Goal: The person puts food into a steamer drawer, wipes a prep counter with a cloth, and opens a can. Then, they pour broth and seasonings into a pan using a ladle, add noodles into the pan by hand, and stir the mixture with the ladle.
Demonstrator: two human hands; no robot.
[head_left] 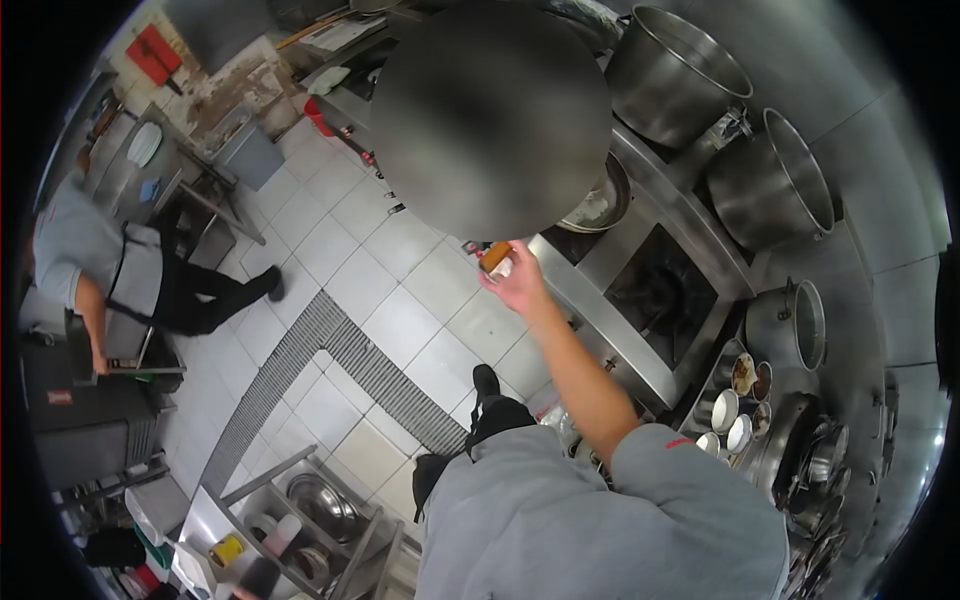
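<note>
My right hand (517,283) reaches out beside the stove front, its fingers closed on a small orange-brown, block-like object (495,257). Something white shows against the fingers, and I cannot make out its kind. A large blurred disc hides what lies just beyond this hand. Past the disc's lower right edge, part of a round pan (603,205) with pale contents shows on the stove. At the bottom left edge is a sliver of what may be my left hand (243,593), next to a dark object (260,576); its fingers are hidden.
The stove (655,290) has an open burner, with large steel pots (675,80) behind it. Small containers (725,408) stand to the right. A metal rack (300,520) holds bowls at lower left. Another person (110,250) stands at left. A floor grate (330,340) crosses the tiles.
</note>
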